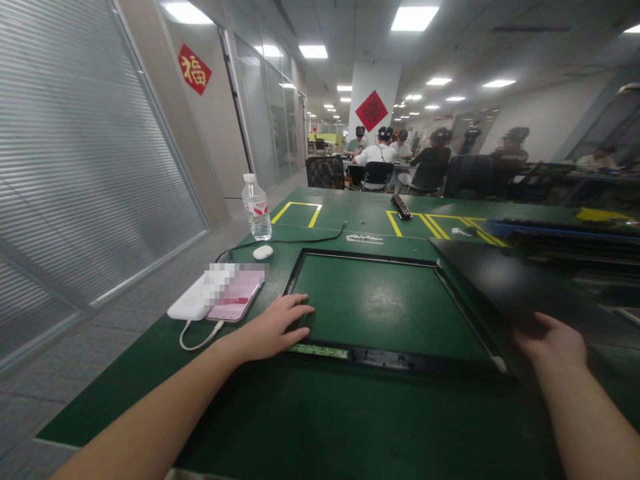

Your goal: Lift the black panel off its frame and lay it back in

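Observation:
A black rectangular frame [367, 257] lies flat on the green table [320, 413], its middle open to the green surface. My left hand [275, 327] rests palm down on the frame's near left corner, fingers together. My right hand [553, 343] grips the near edge of a dark flat panel [505, 283], which is tilted up just right of the frame.
Left of the frame lie a phone [236, 300] on a white power bank [193, 303], a white earbud case [263, 252], a black cable and a water bottle [257, 208]. A dark strip [401, 207] and stacked parts [565, 233] sit farther back. Several people sit at far tables.

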Demonstrator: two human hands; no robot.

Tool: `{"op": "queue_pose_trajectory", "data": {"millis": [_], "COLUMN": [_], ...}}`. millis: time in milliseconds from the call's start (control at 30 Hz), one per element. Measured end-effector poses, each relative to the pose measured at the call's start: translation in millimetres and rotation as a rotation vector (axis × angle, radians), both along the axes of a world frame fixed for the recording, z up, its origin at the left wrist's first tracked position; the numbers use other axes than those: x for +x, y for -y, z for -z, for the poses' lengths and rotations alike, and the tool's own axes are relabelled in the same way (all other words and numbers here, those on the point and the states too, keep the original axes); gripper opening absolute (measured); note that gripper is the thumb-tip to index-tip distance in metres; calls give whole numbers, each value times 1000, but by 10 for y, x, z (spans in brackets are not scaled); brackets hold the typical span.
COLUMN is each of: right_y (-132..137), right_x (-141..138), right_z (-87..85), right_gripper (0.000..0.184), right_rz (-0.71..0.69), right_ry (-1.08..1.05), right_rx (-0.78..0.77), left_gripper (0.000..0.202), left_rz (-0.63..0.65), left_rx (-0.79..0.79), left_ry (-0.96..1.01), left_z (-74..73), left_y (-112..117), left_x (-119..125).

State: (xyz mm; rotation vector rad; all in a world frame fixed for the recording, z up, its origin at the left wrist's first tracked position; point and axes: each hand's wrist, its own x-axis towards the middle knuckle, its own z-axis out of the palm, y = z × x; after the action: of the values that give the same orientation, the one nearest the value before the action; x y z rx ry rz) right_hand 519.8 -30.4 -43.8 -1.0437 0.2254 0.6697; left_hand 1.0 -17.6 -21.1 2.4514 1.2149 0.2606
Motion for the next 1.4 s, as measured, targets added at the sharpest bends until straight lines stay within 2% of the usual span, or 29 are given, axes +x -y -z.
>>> {"op": "queue_pose_trajectory", "data": {"millis": [200,400,500,667,767,833,1000,1100,1167,1233,1333,1400], "right_y": [3,14,68,142,135,126,148,168,169,160,151,150], "right_x": [-75,-112,-190,-387,-462,-496,-603,-649,-650,-634,-618,-624], "right_z": [-105,-226,-284,-422,-478,-490,-530,-578,-591,-583,-560,-549], "right_gripper": [29,18,17,16,18,19,21,20,19,19,19,19], "right_rz": [24,101,52,-31,-41,-90,-264,-280,-285,-289,-333,-390], "right_ry": [33,156,228,296,276,277,267,215,198,198,180,142], "right_rx": [-18,223,279,277,272,265,228,139,121,125,83,38], "left_gripper": [44,45,43,41,44,53,92,102,92,73,49,42], "left_rz": [-14,-36,-37,-37,-82,-138,-260,-304,-279,-233,-223,-267], "left_rx": [-1,-25,-18,21,-8,-91,-500,-680,-779,-842,-858,-850], "left_ry": [-10,7,13,95,237,395,1003,1293,1406,1462,1507,1537], "left_z": [-35,-9,-10,12,34,45,77,94,96,87,48,12], "left_y": [14,-2,-4,-40,-65,-69,-61,-80,-104,-126,-132,-117], "left_x": [16,3,11,11,1,1,47,69,64,49,31,35]}}
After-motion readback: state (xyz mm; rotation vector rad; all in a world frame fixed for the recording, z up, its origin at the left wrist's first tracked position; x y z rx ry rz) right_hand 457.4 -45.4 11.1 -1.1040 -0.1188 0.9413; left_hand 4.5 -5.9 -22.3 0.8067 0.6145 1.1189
